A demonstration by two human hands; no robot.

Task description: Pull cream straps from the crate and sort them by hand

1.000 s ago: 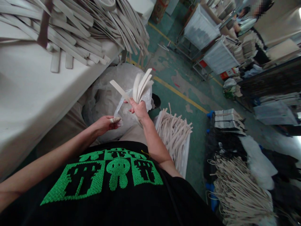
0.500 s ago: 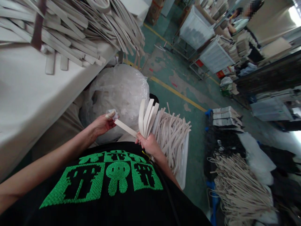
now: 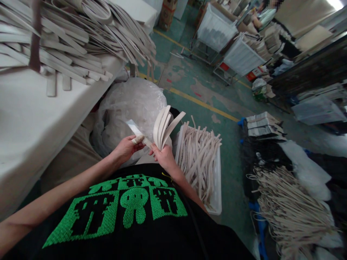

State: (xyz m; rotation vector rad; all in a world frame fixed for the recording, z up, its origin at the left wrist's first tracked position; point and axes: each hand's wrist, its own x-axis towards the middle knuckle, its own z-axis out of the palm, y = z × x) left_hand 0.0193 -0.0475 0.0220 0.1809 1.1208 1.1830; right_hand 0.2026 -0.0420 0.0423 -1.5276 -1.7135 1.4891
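Between my hands stretches a flat off-white strap (image 3: 148,142), its far end inside a small clear plastic sleeve (image 3: 132,126). My left hand (image 3: 129,147) is closed, thumb and fingers pinching the sleeved strap; one digit has a pale wrap on it. In my right hand (image 3: 165,156), fingers are wrapped round the near end of that strap and a bundle of similar straps (image 3: 159,127), which curve upward in loops and loose ends. Beyond my left hand sits a large translucent plastic bag (image 3: 143,92); whatever is inside it is blurred.
Many pale straps (image 3: 67,47) are heaped on the white-covered table (image 3: 24,119) at left. A white bin (image 3: 219,180) full of narrow strips stands by my right arm. Farther right lies a strip pile (image 3: 295,209). White carts (image 3: 217,29) and another person (image 3: 267,18) are across the floor.
My left hand has moved right along the strap, towards my right hand. The plastic, crumpled at the strap's tip before, now lies stretched over that end. The bundle has tilted and fanned.
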